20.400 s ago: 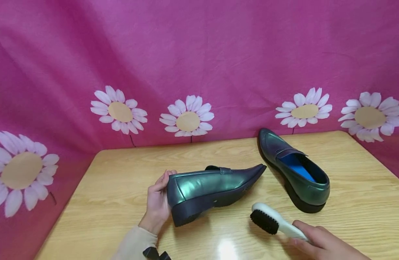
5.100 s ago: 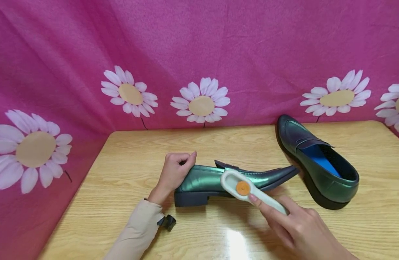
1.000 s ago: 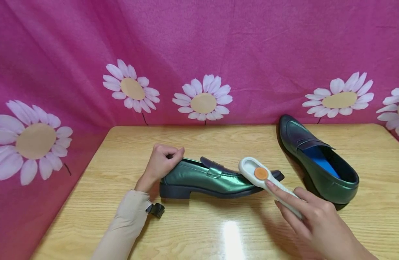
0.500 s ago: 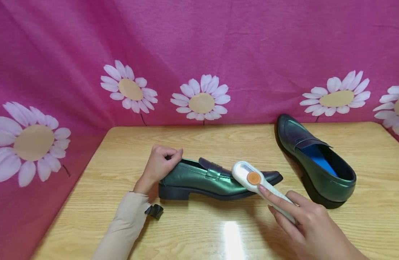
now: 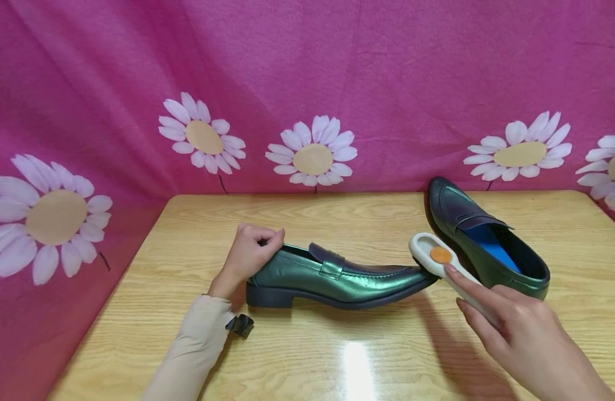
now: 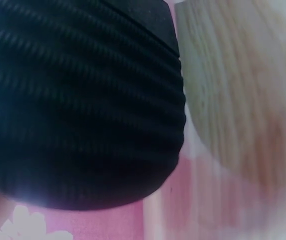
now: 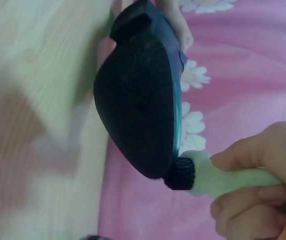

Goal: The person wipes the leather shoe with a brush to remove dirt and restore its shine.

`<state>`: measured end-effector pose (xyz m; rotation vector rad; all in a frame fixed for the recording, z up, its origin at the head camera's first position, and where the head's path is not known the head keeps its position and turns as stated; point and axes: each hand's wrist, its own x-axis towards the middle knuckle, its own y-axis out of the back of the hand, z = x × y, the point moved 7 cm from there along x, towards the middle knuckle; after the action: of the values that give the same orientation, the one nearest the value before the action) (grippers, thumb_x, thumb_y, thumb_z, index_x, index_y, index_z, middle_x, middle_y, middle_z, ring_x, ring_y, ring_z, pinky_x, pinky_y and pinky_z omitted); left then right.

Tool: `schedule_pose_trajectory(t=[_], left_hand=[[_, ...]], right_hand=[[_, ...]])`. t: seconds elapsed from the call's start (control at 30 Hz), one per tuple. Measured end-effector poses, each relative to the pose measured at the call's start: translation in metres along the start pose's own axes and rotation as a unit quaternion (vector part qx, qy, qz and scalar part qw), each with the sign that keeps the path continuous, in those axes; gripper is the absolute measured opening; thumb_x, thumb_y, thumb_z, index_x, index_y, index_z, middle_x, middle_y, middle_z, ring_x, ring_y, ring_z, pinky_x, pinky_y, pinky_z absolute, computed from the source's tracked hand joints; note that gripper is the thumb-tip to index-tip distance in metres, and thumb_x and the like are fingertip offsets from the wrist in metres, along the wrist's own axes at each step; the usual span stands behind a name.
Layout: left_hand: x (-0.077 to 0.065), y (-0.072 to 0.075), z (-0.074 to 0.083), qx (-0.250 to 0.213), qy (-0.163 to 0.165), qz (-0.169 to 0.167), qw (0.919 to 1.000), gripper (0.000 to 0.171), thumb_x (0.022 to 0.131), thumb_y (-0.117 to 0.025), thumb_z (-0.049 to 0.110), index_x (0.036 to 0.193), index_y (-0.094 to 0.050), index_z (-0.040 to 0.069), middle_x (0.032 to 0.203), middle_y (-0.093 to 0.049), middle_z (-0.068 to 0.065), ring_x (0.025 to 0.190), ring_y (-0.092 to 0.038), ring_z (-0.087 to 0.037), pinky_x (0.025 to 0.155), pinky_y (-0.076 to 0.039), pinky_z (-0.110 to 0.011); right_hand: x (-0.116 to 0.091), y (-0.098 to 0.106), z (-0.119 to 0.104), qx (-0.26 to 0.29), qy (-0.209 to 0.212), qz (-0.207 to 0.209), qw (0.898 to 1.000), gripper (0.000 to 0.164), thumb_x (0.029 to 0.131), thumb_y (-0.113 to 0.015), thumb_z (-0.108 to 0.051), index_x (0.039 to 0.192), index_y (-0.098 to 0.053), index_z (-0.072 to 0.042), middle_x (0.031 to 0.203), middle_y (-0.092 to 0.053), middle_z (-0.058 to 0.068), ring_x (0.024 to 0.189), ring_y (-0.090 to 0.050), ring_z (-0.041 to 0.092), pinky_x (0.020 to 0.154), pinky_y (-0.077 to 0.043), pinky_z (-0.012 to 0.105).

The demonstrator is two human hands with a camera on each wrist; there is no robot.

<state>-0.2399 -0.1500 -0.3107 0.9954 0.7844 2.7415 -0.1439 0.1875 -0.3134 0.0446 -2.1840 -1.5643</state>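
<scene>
A dark green, shiny loafer [image 5: 357, 284] points its toe to the right, held up off the table. At its heel end my left hand [image 5: 254, 248] grips the shoe, fingers curled over the opening's rim. My right hand [image 5: 522, 323] holds a white shoe brush [image 5: 470, 278] with an orange disc on its back, index finger along the handle. The black bristles [image 7: 179, 173] touch the toe's tip in the right wrist view. That view also shows the dark sole [image 7: 137, 100]. In the left wrist view, the ridged black heel [image 6: 82, 110] fills much of the picture.
A matching loafer [image 5: 517, 267] with a blue insole stands on the right of the wooden table [image 5: 212, 356], close behind the brush. A pink cloth [image 5: 387, 72] with daisies hangs behind and at the sides. Light glares off the table's front.
The brush has slid right along the upper from the middle to the toe tip. Earlier, the brush was apart from the shoe, which was tilted differently. My left hand keeps its grip.
</scene>
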Motion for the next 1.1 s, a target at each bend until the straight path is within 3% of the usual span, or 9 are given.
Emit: schedule_pose_trajectory(t=[0.2, 0.43, 0.6, 0.73, 0.8, 0.9, 1.0, 1.1], left_hand=[[-0.003, -0.005, -0.031, 0.018, 0.021, 0.013, 0.9995, 0.051, 0.090, -0.060, 0.000, 0.044, -0.041, 0.012, 0.050, -0.027, 0.011, 0.046, -0.025, -0.004, 0.050, -0.019, -0.022], [-0.003, -0.005, -0.037, 0.013, 0.035, 0.013, 0.9992, 0.050, 0.090, -0.060, 0.005, 0.045, -0.041, 0.014, 0.049, -0.028, 0.012, 0.045, -0.025, -0.006, 0.049, -0.019, -0.023], [-0.002, -0.005, -0.041, 0.013, 0.055, 0.017, 0.9982, 0.050, 0.091, -0.060, 0.007, 0.045, -0.041, 0.015, 0.049, -0.028, 0.011, 0.046, -0.025, -0.005, 0.050, -0.018, -0.023], [-0.001, -0.005, -0.045, 0.013, 0.067, 0.021, 0.9974, 0.051, 0.092, -0.060, 0.009, 0.045, -0.042, 0.014, 0.049, -0.027, 0.011, 0.046, -0.024, -0.005, 0.051, -0.018, -0.023], [0.000, -0.005, -0.046, 0.013, 0.070, 0.022, 0.9972, 0.051, 0.092, -0.061, 0.010, 0.045, -0.042, 0.014, 0.049, -0.027, 0.011, 0.046, -0.024, -0.005, 0.051, -0.018, -0.023], [0.000, -0.005, -0.046, 0.013, 0.072, 0.023, 0.9971, 0.051, 0.092, -0.060, 0.011, 0.045, -0.042, 0.014, 0.049, -0.027, 0.011, 0.046, -0.024, -0.006, 0.051, -0.017, -0.023], [0.001, -0.005, -0.045, 0.015, 0.072, 0.022, 0.9970, 0.051, 0.092, -0.060, 0.010, 0.045, -0.042, 0.014, 0.049, -0.027, 0.011, 0.045, -0.024, -0.005, 0.051, -0.017, -0.023], [0.001, -0.005, -0.045, 0.017, 0.072, 0.021, 0.9970, 0.050, 0.092, -0.060, 0.010, 0.045, -0.043, 0.014, 0.048, -0.027, 0.011, 0.046, -0.023, -0.005, 0.050, -0.017, -0.023]], right_hand=[[-0.002, -0.002, -0.007, 0.007, 0.003, 0.008, 1.000, 0.067, 0.076, -0.079, -0.014, 0.137, -0.055, -0.028, 0.068, -0.039, -0.011, 0.057, -0.033, 0.001, 0.046, -0.035, 0.019], [-0.005, -0.001, -0.016, 0.023, 0.010, 0.051, 0.998, 0.068, 0.072, -0.082, -0.010, 0.134, -0.059, -0.024, 0.066, -0.037, -0.011, 0.057, -0.032, 0.001, 0.046, -0.033, 0.018], [-0.008, -0.010, -0.028, 0.054, 0.058, 0.098, 0.992, 0.055, 0.082, -0.076, -0.019, 0.134, -0.058, -0.025, 0.071, -0.039, -0.011, 0.061, -0.033, 0.001, 0.049, -0.032, 0.015], [-0.011, -0.024, -0.035, 0.067, 0.047, 0.077, 0.994, 0.064, 0.082, -0.075, -0.014, 0.140, -0.051, -0.026, 0.078, -0.047, -0.007, 0.063, -0.039, 0.003, 0.051, -0.041, 0.018], [-0.013, -0.030, -0.038, 0.073, 0.033, 0.060, 0.995, 0.082, 0.073, -0.078, -0.003, 0.144, -0.045, -0.025, 0.083, -0.054, -0.005, 0.066, -0.045, 0.005, 0.054, -0.049, 0.024], [-0.014, -0.035, -0.042, 0.093, 0.023, 0.055, 0.994, 0.082, 0.076, -0.074, -0.001, 0.147, -0.039, -0.020, 0.103, -0.064, 0.005, 0.079, -0.060, 0.012, 0.066, -0.056, 0.040], [-0.016, -0.042, -0.044, 0.115, -0.012, 0.024, 0.993, 0.076, 0.081, -0.071, -0.006, 0.148, -0.036, -0.018, 0.119, -0.061, 0.011, 0.088, -0.063, 0.022, 0.071, -0.054, 0.051], [-0.020, -0.054, -0.050, 0.111, -0.030, -0.037, 0.993, 0.074, 0.085, -0.070, -0.014, 0.147, -0.032, -0.022, 0.122, -0.059, 0.009, 0.084, -0.061, 0.018, 0.067, -0.055, 0.045]])
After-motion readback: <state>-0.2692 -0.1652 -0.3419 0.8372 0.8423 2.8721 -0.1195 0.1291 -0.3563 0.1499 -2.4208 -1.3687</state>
